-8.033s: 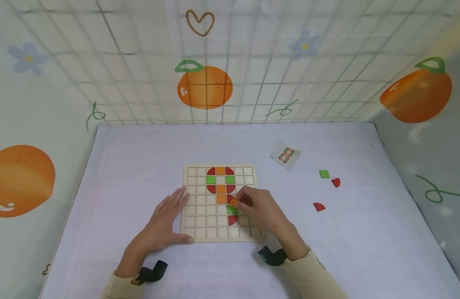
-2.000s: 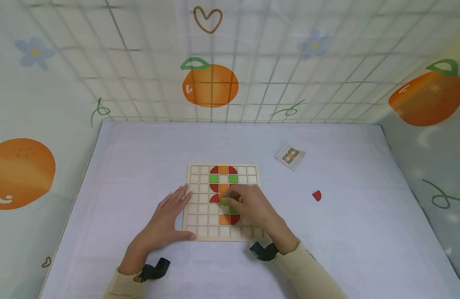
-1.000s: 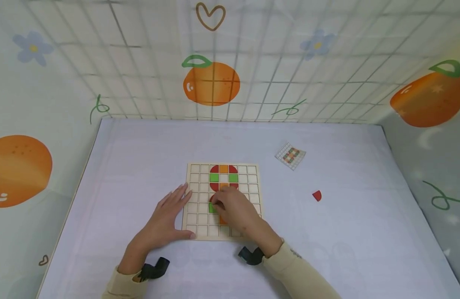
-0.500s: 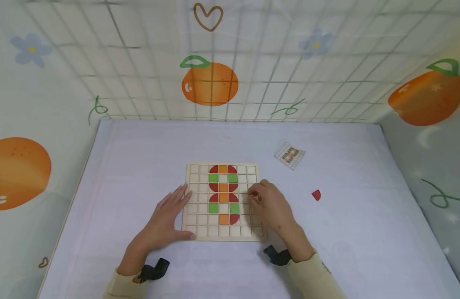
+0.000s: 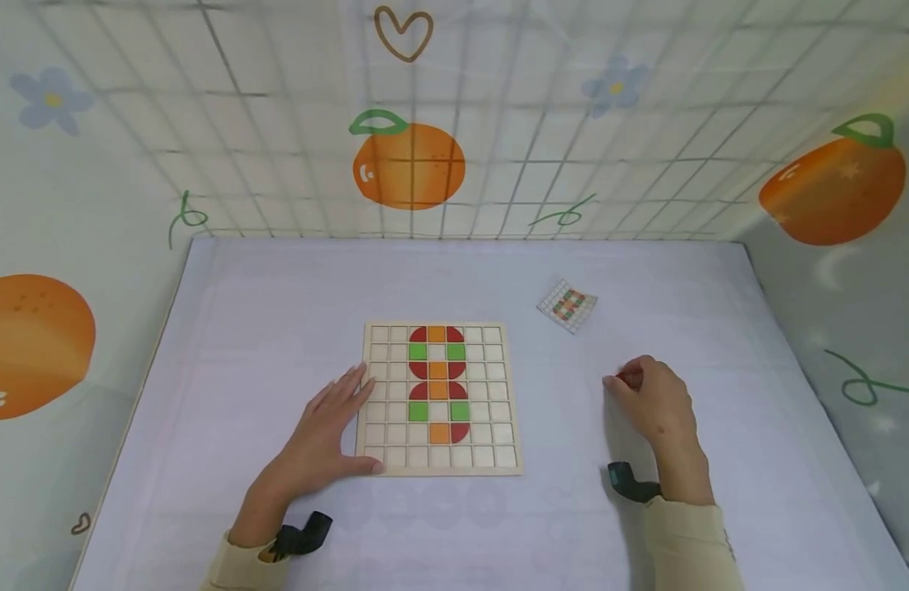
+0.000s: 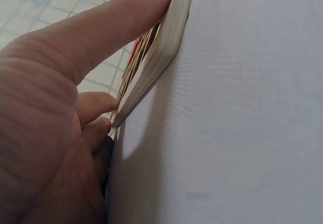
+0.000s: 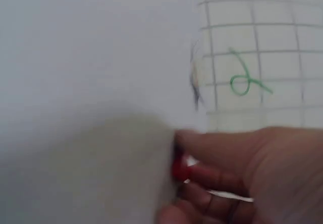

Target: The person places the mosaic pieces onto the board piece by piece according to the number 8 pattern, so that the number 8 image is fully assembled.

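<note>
My left hand (image 5: 317, 447) rests along the lower left corner of a wooden grid board (image 5: 491, 412), fingertips on its left side and thumb on its front edge. Red quarter-round tiles, orange square tiles (image 5: 438, 391) and green square tiles (image 5: 418, 411) form an 8-like pattern in the board's middle columns. Off to the right of the board, my right hand (image 5: 659, 406) pinches a red quarter-round tile (image 7: 179, 168) between thumb and fingers, close over the table. Most of that tile is hidden by the fingers.
A small pattern card (image 5: 568, 306) with a printed grid lies behind and right of the board, slightly curled. The white table (image 5: 277, 304) is bounded by printed cloth walls at the back and both sides.
Over the last seconds, orange, red and green tiles have been added to the board's lower pattern. My right hand has since moved right, off the board, and taken the loose red tile. Left hand unchanged.
</note>
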Demonstrator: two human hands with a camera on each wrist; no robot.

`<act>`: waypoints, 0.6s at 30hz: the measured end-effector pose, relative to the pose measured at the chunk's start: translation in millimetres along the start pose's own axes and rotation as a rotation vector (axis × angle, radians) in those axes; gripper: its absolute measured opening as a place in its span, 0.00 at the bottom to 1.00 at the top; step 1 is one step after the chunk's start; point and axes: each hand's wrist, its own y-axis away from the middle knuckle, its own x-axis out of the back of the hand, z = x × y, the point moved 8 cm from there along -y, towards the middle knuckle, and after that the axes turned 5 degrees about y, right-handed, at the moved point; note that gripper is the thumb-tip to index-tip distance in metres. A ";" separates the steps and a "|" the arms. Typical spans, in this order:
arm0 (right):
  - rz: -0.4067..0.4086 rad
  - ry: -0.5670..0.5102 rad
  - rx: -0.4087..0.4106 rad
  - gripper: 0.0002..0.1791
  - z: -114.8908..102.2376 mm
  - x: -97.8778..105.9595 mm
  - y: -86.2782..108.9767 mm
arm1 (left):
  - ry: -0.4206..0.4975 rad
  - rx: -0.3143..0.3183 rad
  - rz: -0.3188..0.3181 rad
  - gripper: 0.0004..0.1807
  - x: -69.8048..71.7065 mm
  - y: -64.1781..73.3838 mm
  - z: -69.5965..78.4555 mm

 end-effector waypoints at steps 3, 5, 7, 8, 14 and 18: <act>-0.008 0.029 0.014 0.16 -3.2 -1.5 -2.3 | 0.004 0.006 -0.002 0.67 0.0 0.6 -0.3; -0.003 0.077 0.026 0.13 -8.9 0.5 -3.5 | 0.005 0.004 -0.001 0.67 0.1 -0.2 -1.1; 0.008 0.097 0.028 0.12 -13.6 2.2 -3.4 | 0.002 0.004 -0.001 0.66 -0.3 -1.1 -2.3; 0.016 0.099 0.029 0.12 -15.1 2.7 -3.2 | 0.001 0.002 0.000 0.66 -0.5 -1.6 -2.7; 0.072 -0.001 0.053 0.11 -19.8 3.5 3.3 | 0.013 -0.005 0.004 0.66 -0.8 -1.8 -1.1; 0.082 -0.094 0.123 0.09 -38.2 -0.1 10.7 | 0.011 -0.009 0.010 0.65 0.9 -1.1 2.3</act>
